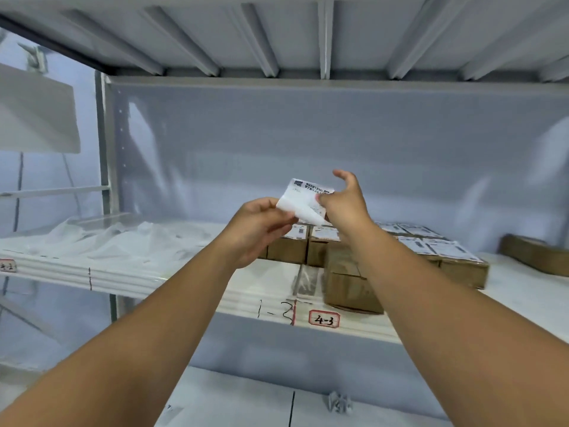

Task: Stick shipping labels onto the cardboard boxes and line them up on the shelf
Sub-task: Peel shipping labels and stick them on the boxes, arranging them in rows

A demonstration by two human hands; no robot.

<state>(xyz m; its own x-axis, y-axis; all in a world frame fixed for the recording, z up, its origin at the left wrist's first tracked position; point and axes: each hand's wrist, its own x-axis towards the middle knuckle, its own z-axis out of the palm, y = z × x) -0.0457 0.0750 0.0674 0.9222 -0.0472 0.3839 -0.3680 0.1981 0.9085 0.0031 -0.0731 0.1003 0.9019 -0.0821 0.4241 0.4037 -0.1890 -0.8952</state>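
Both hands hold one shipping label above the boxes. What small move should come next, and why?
Probably pull the white backing off with the left hand while the right hand pinches the printed label. The backing curls away at one corner only, so the label seems not ready to stick on a cardboard box.

Glossy pale wall [308, 134]; grey upright [106, 149]
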